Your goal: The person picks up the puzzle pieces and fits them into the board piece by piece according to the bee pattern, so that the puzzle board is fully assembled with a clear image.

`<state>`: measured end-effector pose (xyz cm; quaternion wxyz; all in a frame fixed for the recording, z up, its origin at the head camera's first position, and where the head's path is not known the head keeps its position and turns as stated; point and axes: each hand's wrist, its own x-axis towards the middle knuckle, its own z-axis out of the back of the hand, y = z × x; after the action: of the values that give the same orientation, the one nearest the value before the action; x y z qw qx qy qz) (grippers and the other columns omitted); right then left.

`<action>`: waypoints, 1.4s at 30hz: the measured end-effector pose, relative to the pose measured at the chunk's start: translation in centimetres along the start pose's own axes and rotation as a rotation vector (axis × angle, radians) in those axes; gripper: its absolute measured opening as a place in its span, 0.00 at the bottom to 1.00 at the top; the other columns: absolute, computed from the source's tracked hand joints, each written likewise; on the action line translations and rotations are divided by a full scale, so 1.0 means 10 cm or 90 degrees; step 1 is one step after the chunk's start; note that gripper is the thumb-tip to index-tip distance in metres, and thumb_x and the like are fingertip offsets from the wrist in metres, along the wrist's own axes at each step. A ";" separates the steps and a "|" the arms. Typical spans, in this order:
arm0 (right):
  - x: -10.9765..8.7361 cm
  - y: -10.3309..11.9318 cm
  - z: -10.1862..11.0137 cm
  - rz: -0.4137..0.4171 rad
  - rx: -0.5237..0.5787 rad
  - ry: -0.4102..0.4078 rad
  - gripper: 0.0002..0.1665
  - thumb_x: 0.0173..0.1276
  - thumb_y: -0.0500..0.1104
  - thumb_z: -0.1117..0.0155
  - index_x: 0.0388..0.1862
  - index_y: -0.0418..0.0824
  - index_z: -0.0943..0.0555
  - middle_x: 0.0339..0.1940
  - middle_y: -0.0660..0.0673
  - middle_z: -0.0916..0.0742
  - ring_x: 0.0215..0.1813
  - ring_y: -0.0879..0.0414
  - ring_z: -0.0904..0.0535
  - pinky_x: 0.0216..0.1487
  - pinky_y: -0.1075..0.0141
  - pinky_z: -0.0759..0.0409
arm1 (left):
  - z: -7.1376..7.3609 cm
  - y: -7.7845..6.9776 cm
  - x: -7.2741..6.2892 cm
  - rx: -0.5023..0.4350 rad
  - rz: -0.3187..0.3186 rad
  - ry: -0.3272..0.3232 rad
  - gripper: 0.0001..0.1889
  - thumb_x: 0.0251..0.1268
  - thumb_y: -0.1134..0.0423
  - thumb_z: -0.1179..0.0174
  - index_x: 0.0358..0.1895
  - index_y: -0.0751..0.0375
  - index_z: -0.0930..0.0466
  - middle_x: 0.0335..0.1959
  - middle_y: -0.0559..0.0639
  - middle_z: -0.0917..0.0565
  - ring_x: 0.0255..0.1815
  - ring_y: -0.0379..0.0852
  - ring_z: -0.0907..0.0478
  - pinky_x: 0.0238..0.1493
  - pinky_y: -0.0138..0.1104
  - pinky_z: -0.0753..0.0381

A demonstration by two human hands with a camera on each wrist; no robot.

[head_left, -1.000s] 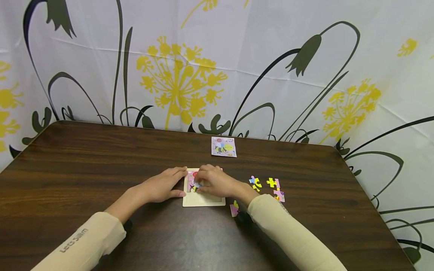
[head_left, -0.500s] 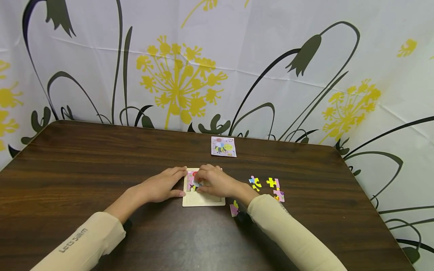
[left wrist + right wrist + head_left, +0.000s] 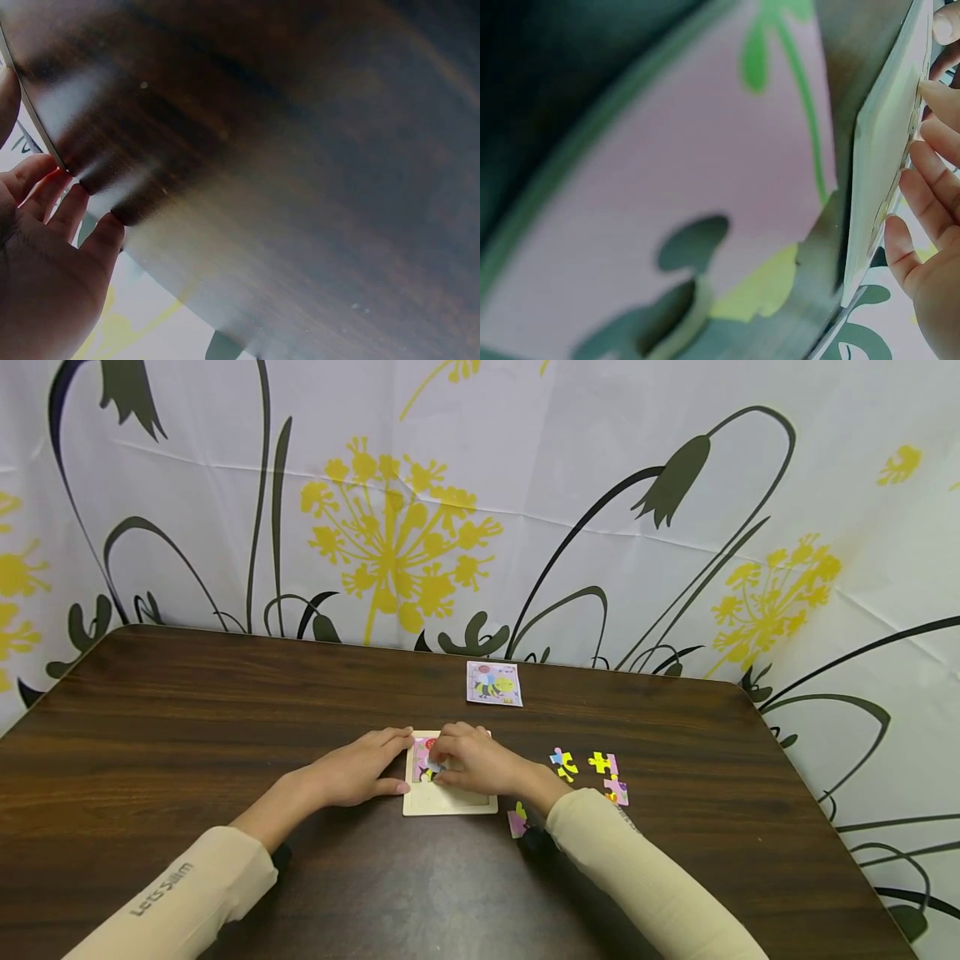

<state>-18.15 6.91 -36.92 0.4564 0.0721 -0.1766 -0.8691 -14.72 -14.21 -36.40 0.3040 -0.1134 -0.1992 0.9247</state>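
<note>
A pale wooden puzzle tray lies on the table, with pink puzzle pieces fitted in its upper left. My left hand rests at the tray's left edge, fingers extended and thumb low on the rim; the left wrist view shows its fingertips by the tabletop. Over the tray's middle, my right hand pinches a small whitish-blue puzzle piece between thumb and fingers, beside the fitted ones. Most of that piece is hidden. In the right wrist view, the right hand's fingers reach the tray's surface.
Right of the tray lie a blue-yellow piece, a yellow-and-pink piece and a pink piece. Another pink piece sits close by the right wrist. A bee picture card lies near the table's back edge, before a flowered curtain.
</note>
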 end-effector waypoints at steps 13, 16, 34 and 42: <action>-0.04 -0.10 0.12 0.006 0.094 -0.045 0.12 0.57 0.37 0.33 0.40 0.34 0.20 0.35 0.45 0.18 0.39 0.54 0.26 0.42 0.68 0.27 | 0.01 0.01 0.01 0.001 0.005 0.002 0.33 0.62 0.54 0.42 0.63 0.72 0.39 0.65 0.66 0.39 0.65 0.64 0.43 0.59 0.53 0.40; -0.08 -0.15 0.16 -0.002 0.092 -0.048 0.11 0.58 0.37 0.33 0.39 0.34 0.20 0.35 0.45 0.18 0.38 0.54 0.25 0.43 0.67 0.27 | 0.01 0.00 0.02 0.002 0.009 0.006 0.33 0.62 0.53 0.42 0.63 0.72 0.39 0.65 0.66 0.40 0.65 0.64 0.44 0.60 0.53 0.40; -0.51 -0.54 0.45 -0.120 0.098 -0.010 0.12 0.58 0.39 0.33 0.41 0.35 0.20 0.37 0.45 0.18 0.41 0.53 0.24 0.46 0.58 0.25 | 0.01 -0.01 0.02 0.004 0.020 0.016 0.34 0.62 0.53 0.42 0.65 0.71 0.40 0.66 0.65 0.41 0.66 0.63 0.45 0.61 0.53 0.42; -0.77 -0.72 0.57 -0.169 0.092 0.012 0.15 0.57 0.39 0.32 0.43 0.36 0.20 0.42 0.44 0.18 0.45 0.50 0.24 0.48 0.57 0.26 | 0.00 -0.01 0.02 -0.001 0.026 0.019 0.34 0.62 0.53 0.43 0.65 0.71 0.41 0.67 0.65 0.41 0.66 0.63 0.46 0.61 0.53 0.43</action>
<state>-20.87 18.33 -34.61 0.3327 0.1357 -0.2236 -0.9060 -14.80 -14.03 -36.43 0.2882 -0.1313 -0.1932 0.9286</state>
